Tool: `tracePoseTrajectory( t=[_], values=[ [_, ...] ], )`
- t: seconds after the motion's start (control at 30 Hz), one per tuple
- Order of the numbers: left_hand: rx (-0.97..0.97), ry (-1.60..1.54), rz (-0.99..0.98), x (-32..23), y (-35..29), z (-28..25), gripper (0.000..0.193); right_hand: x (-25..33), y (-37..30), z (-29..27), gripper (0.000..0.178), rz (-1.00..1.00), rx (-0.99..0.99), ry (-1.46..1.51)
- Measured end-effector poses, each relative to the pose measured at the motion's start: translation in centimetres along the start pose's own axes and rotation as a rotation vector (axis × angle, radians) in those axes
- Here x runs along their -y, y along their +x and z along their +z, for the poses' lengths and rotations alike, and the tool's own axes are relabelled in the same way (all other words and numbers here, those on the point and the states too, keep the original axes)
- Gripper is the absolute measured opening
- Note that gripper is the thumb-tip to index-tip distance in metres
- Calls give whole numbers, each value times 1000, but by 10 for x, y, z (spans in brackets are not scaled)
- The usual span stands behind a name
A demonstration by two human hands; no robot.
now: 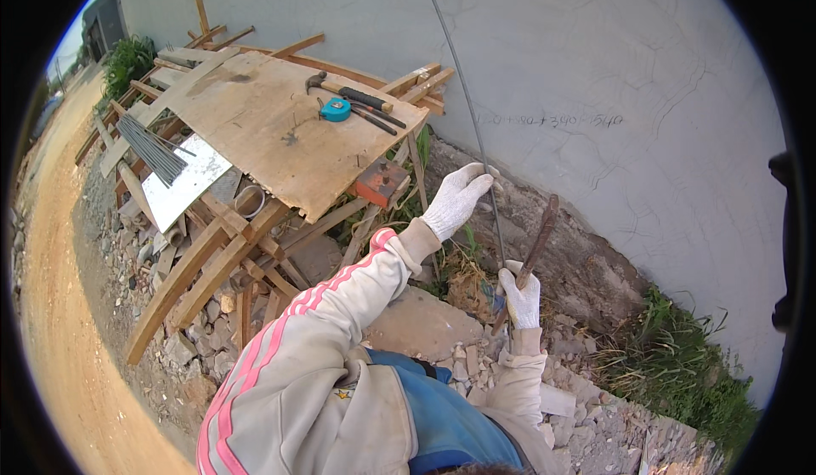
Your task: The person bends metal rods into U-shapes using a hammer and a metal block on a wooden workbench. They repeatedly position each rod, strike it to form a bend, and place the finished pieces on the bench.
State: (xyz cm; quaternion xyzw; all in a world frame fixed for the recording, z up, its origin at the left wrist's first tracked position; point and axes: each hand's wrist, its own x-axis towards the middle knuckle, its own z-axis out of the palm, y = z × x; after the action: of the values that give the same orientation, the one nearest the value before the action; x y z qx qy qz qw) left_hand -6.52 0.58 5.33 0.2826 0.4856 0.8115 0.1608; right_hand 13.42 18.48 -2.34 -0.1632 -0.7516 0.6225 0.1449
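Observation:
A long thin grey steel rod (466, 92) slants down in front of the grey wall. My left hand (459, 199), in a white knitted glove, is closed round the rod at about its middle. Lower and to the right, my right hand (521, 296), gloved alike, is closed on a rusty metal bar (540, 238) that sticks up past the fingers and out below them. The rod's lower part comes down to this hand; whether the fingers grip it too, I cannot tell. Left of my hands, a plywood board (255, 118) carries a claw hammer (348, 92), a teal tape measure (335, 110) and pincers (374, 116).
Several cut rods (153, 147) lie bundled on a white panel (183, 187). A red-brown block (381, 182) sits by the board's near corner. Timber beams (204, 271) jut out below. Rubble (586, 407) and grass (671, 360) border the wall (612, 67); a dirt road (68, 305) runs along the left.

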Motion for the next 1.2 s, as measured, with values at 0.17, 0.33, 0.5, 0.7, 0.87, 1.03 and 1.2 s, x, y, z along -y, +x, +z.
tracePoseTrajectory(
  t=[0.17,0.33,0.5,0.7,0.87,1.03,1.2],
  values=[
    [-123,-200,-359,66,-70,-27,26,-30,-36,-39,32,204,144,-216],
    [-170,-263,-526,105,-96,-25,28,-23,-54,-58,30,232,170,-399],
    [-168,-267,-608,114,-107,-14,32,4,-61,-74,31,291,240,-430],
    [-193,-318,-587,118,-102,0,30,6,-40,-101,31,299,263,-549],
    [-194,-398,-582,127,-91,10,27,13,-16,-123,39,334,316,-471],
    [-264,-439,-587,137,-83,17,28,20,1,-126,41,346,333,-477],
    [-224,-271,-584,132,-104,6,35,3,-35,-105,35,331,289,-410]
  ],
)
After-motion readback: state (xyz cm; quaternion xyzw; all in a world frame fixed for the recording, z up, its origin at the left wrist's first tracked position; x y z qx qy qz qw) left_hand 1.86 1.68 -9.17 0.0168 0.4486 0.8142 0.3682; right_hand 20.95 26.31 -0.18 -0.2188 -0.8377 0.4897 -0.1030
